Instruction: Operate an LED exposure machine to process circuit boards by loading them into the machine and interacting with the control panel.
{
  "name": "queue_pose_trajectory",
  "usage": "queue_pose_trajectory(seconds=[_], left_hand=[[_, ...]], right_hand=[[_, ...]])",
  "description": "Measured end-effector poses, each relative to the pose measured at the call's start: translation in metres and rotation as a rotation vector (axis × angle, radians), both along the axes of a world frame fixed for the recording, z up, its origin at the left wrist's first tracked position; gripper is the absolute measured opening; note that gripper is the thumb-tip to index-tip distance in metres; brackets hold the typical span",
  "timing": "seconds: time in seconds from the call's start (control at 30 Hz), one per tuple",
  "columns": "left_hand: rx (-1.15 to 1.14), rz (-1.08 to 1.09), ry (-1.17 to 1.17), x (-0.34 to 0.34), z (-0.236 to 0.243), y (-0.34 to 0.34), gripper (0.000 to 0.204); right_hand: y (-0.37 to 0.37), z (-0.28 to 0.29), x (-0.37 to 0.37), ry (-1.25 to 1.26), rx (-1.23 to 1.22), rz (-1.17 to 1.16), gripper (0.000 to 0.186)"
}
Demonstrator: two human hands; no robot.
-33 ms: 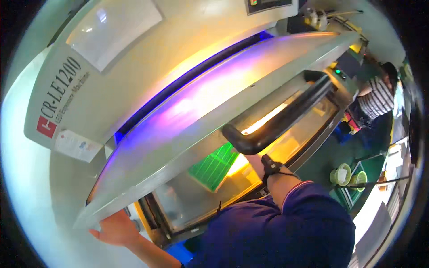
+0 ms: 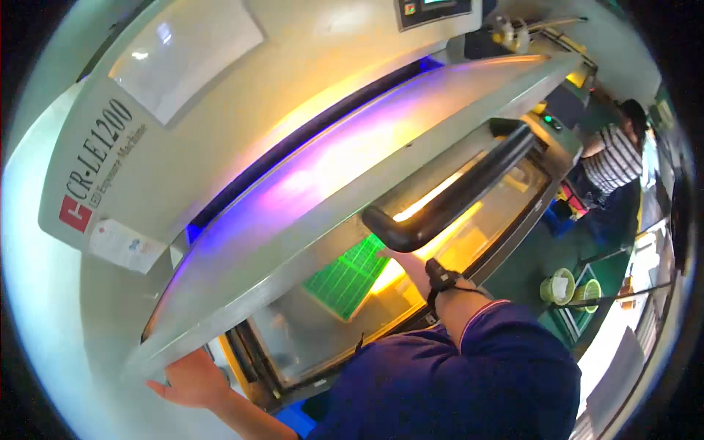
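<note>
A green panel with a pale grid (image 2: pixel 343 282) lies on the glass bed (image 2: pixel 290 334) of an exposure machine, under its raised lid (image 2: pixel 308 220). My right hand (image 2: pixel 412 265) reaches in below the black lid handle (image 2: pixel 455 202), a black strap on its wrist. Its fingers stretch out to the panel's right edge and touch it. At the lid's near left corner, my left hand (image 2: pixel 192 378) grips the edge, thumb out to the side and the other fingers partly hidden under the lid.
Bright yellow light reflects off the bed, and violet light shows on the lid. A control panel (image 2: pixel 436 9) is on the machine's housing. At right, another person in a striped shirt (image 2: pixel 614 158) bends over. Light green baskets (image 2: pixel 559 287) stand on the green floor (image 2: pixel 517 275).
My right hand has moved left, from behind the handle's lower end to the green panel's edge, and its fingers now show. The left hand stays at the lid corner.
</note>
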State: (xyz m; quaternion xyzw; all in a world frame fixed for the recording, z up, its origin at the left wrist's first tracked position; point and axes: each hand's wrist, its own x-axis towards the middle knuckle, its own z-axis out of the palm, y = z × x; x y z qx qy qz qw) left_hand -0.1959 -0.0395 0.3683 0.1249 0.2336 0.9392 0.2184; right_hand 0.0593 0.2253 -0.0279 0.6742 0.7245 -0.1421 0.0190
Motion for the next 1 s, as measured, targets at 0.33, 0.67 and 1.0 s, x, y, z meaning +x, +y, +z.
queue_pose_trajectory(seconds=[0.33,0.67,1.0], left_hand=[[0.331,-0.664,0.675,-0.061,-0.104,0.000,0.081],[-0.405,-0.791,0.916,-0.021,-0.236,0.002,0.064],[-0.844,-2.315,1.459,0.024,-0.462,-0.116,0.040]], right_hand=[[-0.122,0.002,0.107,0.573,-0.593,-0.282,0.085],[-0.512,0.042,0.156,1.379,0.379,-1.336,0.033],[-0.800,0.012,0.058,1.789,1.256,-2.044,0.029]])
